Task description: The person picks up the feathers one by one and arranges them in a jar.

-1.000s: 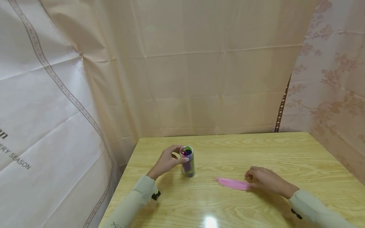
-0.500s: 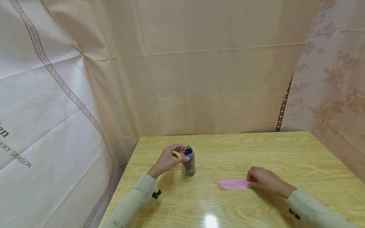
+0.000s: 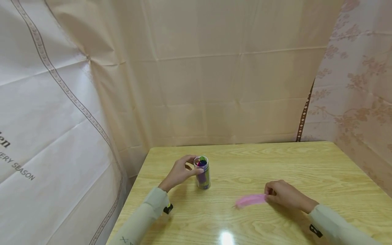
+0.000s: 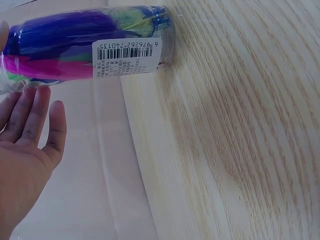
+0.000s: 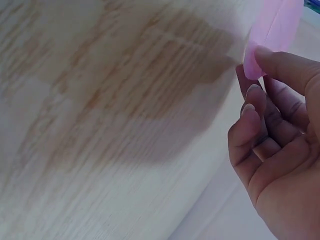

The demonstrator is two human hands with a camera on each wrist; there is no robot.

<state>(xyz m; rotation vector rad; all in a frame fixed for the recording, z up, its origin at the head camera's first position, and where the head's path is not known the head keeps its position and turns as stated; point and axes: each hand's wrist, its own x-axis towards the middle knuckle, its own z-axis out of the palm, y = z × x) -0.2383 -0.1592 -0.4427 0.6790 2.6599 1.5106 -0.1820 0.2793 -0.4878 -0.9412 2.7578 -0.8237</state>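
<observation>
A clear jar [image 3: 204, 181] packed with blue, purple, green and pink feathers [image 4: 65, 32] stands upright on the table, its top uncovered. My left hand [image 3: 181, 173] grips it near the rim, thumb in front and fingers behind. In the left wrist view a white barcode label [image 4: 127, 57] shows on its side. To the right, my right hand [image 3: 284, 194] pinches one end of a pink feather [image 3: 251, 200] between thumb and fingertips. Its thin quill end points left, low over the table. The right wrist view shows the thumb [image 5: 285, 67] pressing on the soft pink end.
The wood-grain table [image 3: 306, 163] reaches back to a hanging beige cloth [image 3: 220, 85]. A pale printed cloth [image 3: 55, 143] hangs on the left, a floral one [image 3: 361, 85] on the right. Each sleeve has a dark strap [image 3: 315, 230] below it.
The pink feather has swung, its quill end now lower and nearer the person. My right hand has barely shifted while pinching it. My left hand stays on the jar.
</observation>
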